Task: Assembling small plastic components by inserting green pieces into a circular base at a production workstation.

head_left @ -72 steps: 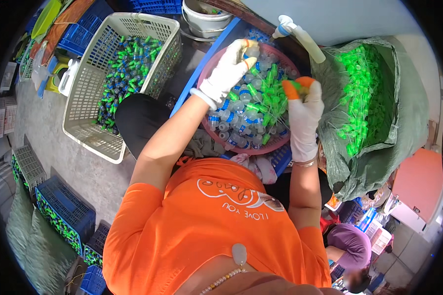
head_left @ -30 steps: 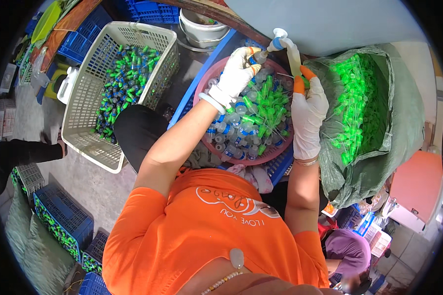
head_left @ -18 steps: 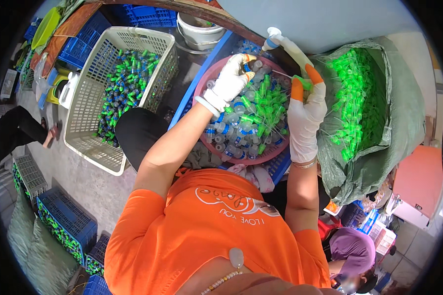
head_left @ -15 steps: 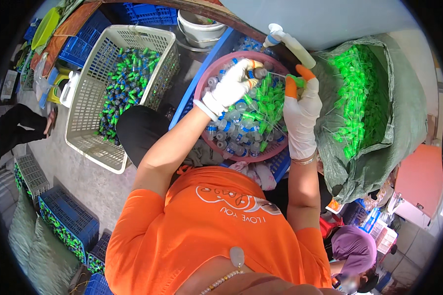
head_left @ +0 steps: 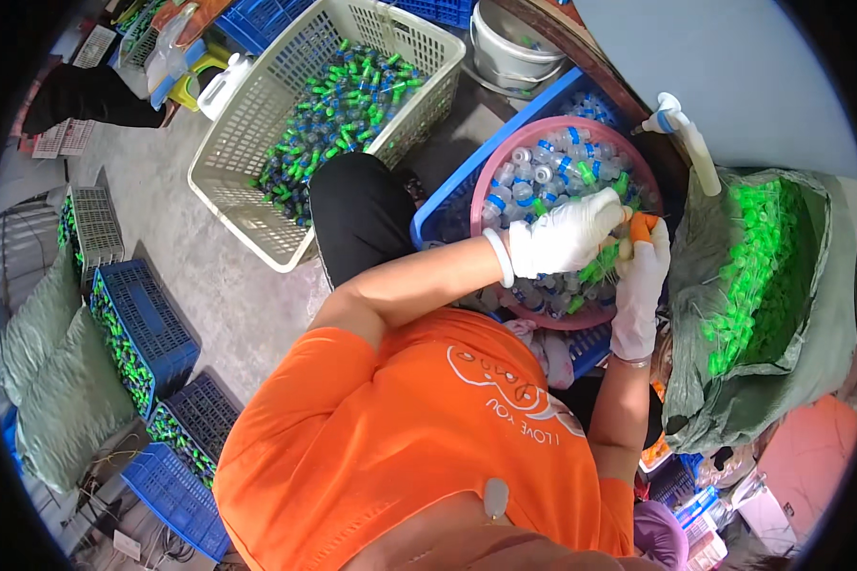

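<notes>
Head view: both of the person's hands are gloved in white with orange fingertips and brought together, fingers curled inward. The left hand (head_left: 564, 238) reaches across from the left, its fingertips against or just beside those of the right hand (head_left: 644, 281). Whether either has closed on a small part cannot be told, as the fingers hide the space between. Both work over the right side of a round pink plastic basin (head_left: 479, 195), a position likely to let anything dropped fall back inside.

The basin holds small clear plastic bottles with blue bands (head_left: 543, 174), heaped toward its far and left rim. Bright green plastic caps (head_left: 598, 268) lie among them under the hands, toward the near right rim. The basin sits in a blue plastic crate (head_left: 490, 139), apparently to raise the load to lap height.

Right of the basin, a dark green woven sack (head_left: 684, 385) stands with its mouth spread, seemingly for easy access by the right hand; bright green stemmed caps (head_left: 752, 276) fill it. Left, past the person's knee (head_left: 357, 205), a white slatted plastic crate (head_left: 238, 176) carries green-capped, blue-banded bottles (head_left: 343, 114) heaped toward its far end.
</notes>
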Motion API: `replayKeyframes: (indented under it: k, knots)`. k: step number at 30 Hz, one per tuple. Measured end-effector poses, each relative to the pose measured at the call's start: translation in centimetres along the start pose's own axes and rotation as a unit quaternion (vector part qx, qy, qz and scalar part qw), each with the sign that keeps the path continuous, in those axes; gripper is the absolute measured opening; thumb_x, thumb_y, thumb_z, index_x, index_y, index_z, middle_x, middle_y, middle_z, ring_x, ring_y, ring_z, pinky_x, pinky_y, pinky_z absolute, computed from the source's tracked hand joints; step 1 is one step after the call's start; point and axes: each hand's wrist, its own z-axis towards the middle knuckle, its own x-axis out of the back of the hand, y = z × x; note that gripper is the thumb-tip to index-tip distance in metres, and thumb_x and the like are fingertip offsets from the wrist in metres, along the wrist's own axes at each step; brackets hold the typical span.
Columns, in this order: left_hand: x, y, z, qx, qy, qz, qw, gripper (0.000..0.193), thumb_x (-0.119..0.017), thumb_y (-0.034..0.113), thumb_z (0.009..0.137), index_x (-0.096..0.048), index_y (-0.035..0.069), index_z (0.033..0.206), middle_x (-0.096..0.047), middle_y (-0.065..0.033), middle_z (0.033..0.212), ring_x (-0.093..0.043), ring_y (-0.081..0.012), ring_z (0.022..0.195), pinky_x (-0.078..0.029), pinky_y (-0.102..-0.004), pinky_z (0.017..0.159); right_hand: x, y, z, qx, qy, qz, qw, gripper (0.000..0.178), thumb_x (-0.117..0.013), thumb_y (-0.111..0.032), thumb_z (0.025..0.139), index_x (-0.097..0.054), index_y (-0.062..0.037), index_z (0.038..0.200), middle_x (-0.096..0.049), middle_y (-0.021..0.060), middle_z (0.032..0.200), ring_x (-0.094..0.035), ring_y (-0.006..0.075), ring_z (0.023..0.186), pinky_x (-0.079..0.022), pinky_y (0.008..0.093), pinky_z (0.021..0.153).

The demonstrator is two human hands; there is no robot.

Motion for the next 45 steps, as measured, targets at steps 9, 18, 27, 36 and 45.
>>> replayKeyframes:
  k: [9, 18, 27, 36, 45]
  knots:
    - [2.8, -0.8, -0.1, -0.065, -0.080, 0.038, 0.994, 0.038, -0.066, 0.009, 0.084, -0.052, 0.000, 0.118, -0.054, -0.0177, 0.100, -0.057, -0.0369, 0.095, -0.048, -0.0406, 0.080, 1.1, 0.7, 0.1, -0.018, -0.029, -0.182, 0.983, 0.019, -0.058, -0.016, 0.095, -0.059, -0.0020, 0.108, -0.064, 0.0053, 0.083, -0.060, 0.0150, 0.070, -0.045, 0.0289, 0.061]
    - [3.3, -1.1, 0.4, 0.099, -0.146, -0.158, 0.972, 0.037, -0.062, 0.013, 0.093, -0.049, 0.000, 0.125, -0.055, -0.0183, 0.110, -0.058, -0.0323, 0.101, -0.047, -0.0355, 0.091, 0.5, 0.0, -0.2, 0.294, -0.041, -0.377, 0.877, 0.023, -0.062, -0.022, 0.091, -0.066, -0.0035, 0.103, -0.067, 0.0170, 0.081, -0.065, 0.0361, 0.076, -0.051, 0.0383, 0.071]
    - [7.3, -2.4, -2.5, 0.037, -0.052, 0.119, 0.991, 0.033, -0.066, 0.009, 0.086, -0.057, 0.002, 0.116, -0.060, -0.0171, 0.105, -0.059, -0.0346, 0.098, -0.048, -0.0375, 0.088, -1.8, 1.2, -1.1, 0.235, -0.037, -0.370, 0.898, 0.018, -0.066, -0.020, 0.085, -0.064, -0.0058, 0.096, -0.063, 0.0113, 0.074, -0.063, 0.0325, 0.069, -0.049, 0.0399, 0.062]
    - [8.3, -6.2, -2.8, 0.013, 0.069, 0.414, 0.908, 0.033, -0.072, 0.008, 0.070, -0.064, 0.009, 0.102, -0.062, -0.0107, 0.096, -0.059, -0.0309, 0.091, -0.049, -0.0412, 0.078, -0.9, 3.8, 0.0, 0.366, 0.014, -0.628, 0.687, 0.031, -0.067, -0.007, 0.080, -0.063, -0.0105, 0.110, -0.060, 0.0099, 0.094, -0.060, 0.0308, 0.081, -0.051, 0.0425, 0.069]
    - [3.5, -10.5, -0.9, 0.008, -0.081, 0.461, 0.883, 0.027, -0.072, 0.023, 0.073, -0.065, 0.011, 0.095, -0.060, -0.0081, 0.093, -0.057, -0.0310, 0.083, -0.048, -0.0434, 0.070, -1.3, 5.6, 0.5, 0.358, 0.024, -0.681, 0.638, 0.034, -0.063, -0.008, 0.080, -0.062, -0.0113, 0.114, -0.056, 0.0088, 0.091, -0.061, 0.0281, 0.072, -0.050, 0.0411, 0.059]
